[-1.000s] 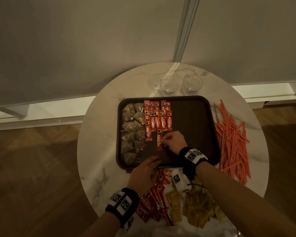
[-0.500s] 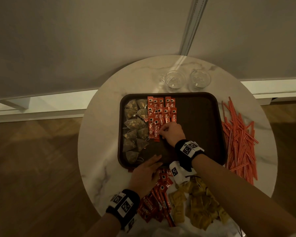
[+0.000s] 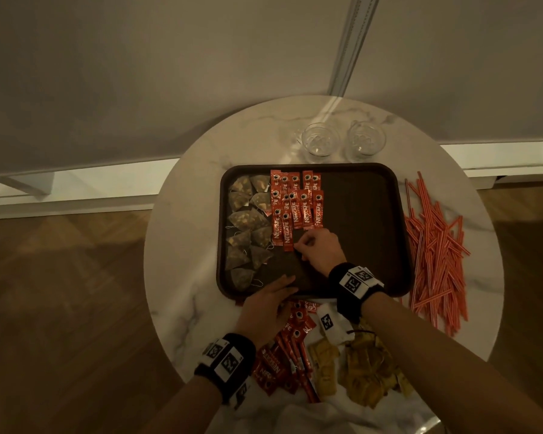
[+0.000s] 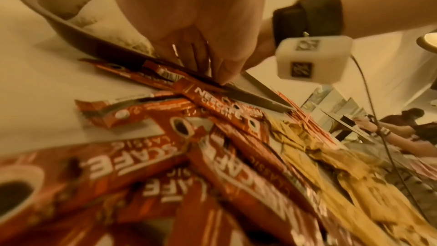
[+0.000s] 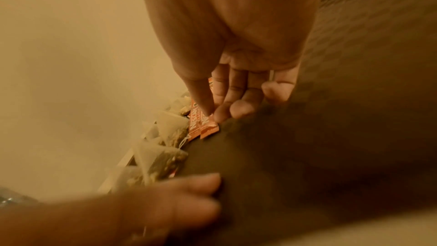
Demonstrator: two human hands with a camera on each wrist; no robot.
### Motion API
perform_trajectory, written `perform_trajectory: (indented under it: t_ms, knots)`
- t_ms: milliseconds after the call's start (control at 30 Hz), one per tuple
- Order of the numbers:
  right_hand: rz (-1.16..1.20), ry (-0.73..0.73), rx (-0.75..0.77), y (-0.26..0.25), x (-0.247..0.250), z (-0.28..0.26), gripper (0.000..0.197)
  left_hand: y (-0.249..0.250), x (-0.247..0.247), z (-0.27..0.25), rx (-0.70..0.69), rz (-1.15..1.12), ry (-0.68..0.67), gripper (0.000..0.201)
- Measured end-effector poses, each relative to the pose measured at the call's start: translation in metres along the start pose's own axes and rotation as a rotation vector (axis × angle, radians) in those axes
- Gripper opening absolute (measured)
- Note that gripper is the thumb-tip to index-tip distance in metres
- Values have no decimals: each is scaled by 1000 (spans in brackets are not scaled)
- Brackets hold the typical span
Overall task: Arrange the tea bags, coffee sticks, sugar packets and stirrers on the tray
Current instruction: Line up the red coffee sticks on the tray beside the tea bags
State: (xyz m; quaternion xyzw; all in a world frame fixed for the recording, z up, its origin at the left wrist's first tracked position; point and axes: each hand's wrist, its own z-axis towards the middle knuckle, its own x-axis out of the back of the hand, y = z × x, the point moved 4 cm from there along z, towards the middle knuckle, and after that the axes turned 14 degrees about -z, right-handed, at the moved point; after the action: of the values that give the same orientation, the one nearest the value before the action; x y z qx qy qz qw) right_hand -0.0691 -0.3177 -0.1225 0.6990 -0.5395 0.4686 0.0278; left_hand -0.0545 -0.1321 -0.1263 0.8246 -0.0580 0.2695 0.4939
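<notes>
Your right hand (image 3: 322, 250) has its thumb and first finger pinched on the near end of one coffee stick (image 5: 208, 125), which lies flat on the tray (image 3: 364, 214), on the bare floor just beside the other sticks. Your other right fingers (image 5: 241, 108) are curled down with their tips on the tray floor. Your left hand (image 3: 268, 303) is flat with its fingers straight and loose, holding nothing; the fingertips (image 5: 203, 190) rest over the near rim of the tray. On the tray, the coffee sticks (image 3: 297, 206) lie in rows in the middle-left part, running from the far rim toward you. The tea bags (image 3: 248, 227) fill the left side of the tray, next to the sticks. The right half of the tray is bare. Just off the near rim of the tray, under your left wrist, there is a loose pile of more coffee sticks (image 4: 212, 166). The sugar packets (image 3: 362, 368) lie in a yellow heap beside that pile, also near of the tray. The stirrers (image 3: 436, 252) lie in a big messy bunch to the right of the tray. Two glass cups (image 3: 344, 140) stand just past the far rim of the tray. All of it is on a round table (image 3: 188, 239).
</notes>
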Motion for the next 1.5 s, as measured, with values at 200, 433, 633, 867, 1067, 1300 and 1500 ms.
perform_trajectory:
  t_ms: [200,433,633,867,1067,1300,1500]
  knots:
    - [-146,4,181,13,-9,-59,8,4,15,-9,-43,-32,111,30]
    - [-507,9,344,36,-34,-116,50,-6,28,-45,-63,-109,278,17]
    - [-684,-71,283,46,-48,-125,55,-35,27,-79,89,-84,324,15]
    - [-672,-41,278,42,-49,-127,56,-46,17,-100,276,-79,251,22]
    - [-627,-50,268,39,-47,-130,59,-48,15,-94,347,-83,144,20]
    - [-140,-156,346,5,-52,-168,39,-23,41,-99,252,-446,151,14]
    - [271,-138,314,-8,-55,-177,8,1,51,-93,189,-687,199,10]
